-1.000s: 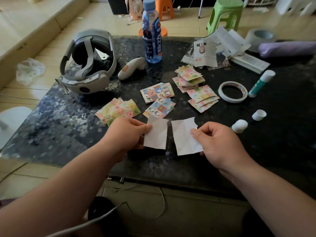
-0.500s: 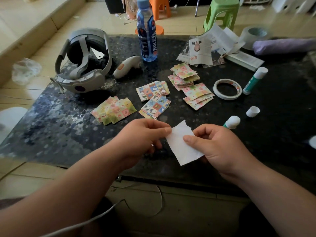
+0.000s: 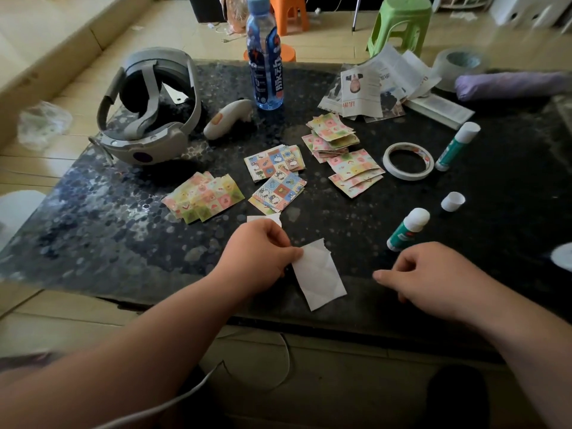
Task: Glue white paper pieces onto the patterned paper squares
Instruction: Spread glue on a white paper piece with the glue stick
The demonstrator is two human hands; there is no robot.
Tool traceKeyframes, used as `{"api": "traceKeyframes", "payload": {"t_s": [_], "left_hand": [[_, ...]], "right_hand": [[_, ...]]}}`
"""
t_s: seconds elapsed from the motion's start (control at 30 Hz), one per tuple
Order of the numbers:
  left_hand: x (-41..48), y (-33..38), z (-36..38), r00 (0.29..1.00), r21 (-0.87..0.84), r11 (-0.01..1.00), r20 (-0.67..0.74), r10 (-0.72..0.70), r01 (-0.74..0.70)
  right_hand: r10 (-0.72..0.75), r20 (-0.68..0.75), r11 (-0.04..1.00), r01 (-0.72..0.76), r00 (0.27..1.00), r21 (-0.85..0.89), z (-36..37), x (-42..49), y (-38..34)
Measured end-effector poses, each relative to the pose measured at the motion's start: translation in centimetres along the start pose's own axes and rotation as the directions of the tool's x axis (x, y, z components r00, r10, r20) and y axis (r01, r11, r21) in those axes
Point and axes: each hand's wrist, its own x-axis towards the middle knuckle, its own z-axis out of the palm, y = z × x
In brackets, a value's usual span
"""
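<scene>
While the left hand [image 3: 258, 252] pinches the white paper piece [image 3: 320, 274] by its left edge between thumb and forefinger, the piece lies slanted at the person's edge of the table [image 3: 93, 212]. That is well down and left of the tape ring [image 3: 408, 161].

Right hand [image 3: 433, 274]: fingers loosely curled, nothing in them, directly on the person's side of the tape ring.

Surroundings, all taken from the tape ring:
- uncapped glue stick [image 3: 408, 229] lies between the ring and the right hand; its loose cap [image 3: 452, 201] sits a little to the right
- capped glue stick [image 3: 457, 145] just right of the ring
- patterned paper squares [image 3: 356, 171] in loose piles, the nearest just left of the ring, the others spread further left
- water bottle [image 3: 264, 60], controller [image 3: 227, 119] and headset [image 3: 148, 113] far to the left and back
- newspaper cuttings [image 3: 371, 88] behind the ring

Obstruction: the left hand covers most of a second white scrap [image 3: 263, 218]; only its top edge shows above the knuckles.

Change from half a second ago: both hands then pinched the white paper piece together. The right hand has since let go and moved off to the right. A full second ago each hand held its own white piece.
</scene>
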Motion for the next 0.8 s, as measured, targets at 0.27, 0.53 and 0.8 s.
{"api": "traceKeyframes", "payload": {"t_s": [0.27, 0.53, 0.8], "left_hand": [[0.4, 1.6, 0.6, 0.997, -0.086, 0.994, 0.047, -0.064, 0.068], [-1.3, 3.7, 0.9, 0.990, 0.025, 0.990, -0.008, 0.139, -0.139], [-3.5, 4.6, 0.2, 0.943, -0.463, 0.885, 0.276, 0.189, -0.042]], "right_hand": [[0.058, -0.257, 0.983, -0.010, 0.965, 0.185, -0.2, 1.9, 2.7], [-0.054, -0.436, 0.935, 0.199, 0.898, 0.295, 1.0, 2.8, 1.9], [-0.420, -0.022, 0.616, 0.303, 0.907, 0.727, 0.3, -1.5, 0.0]]}}
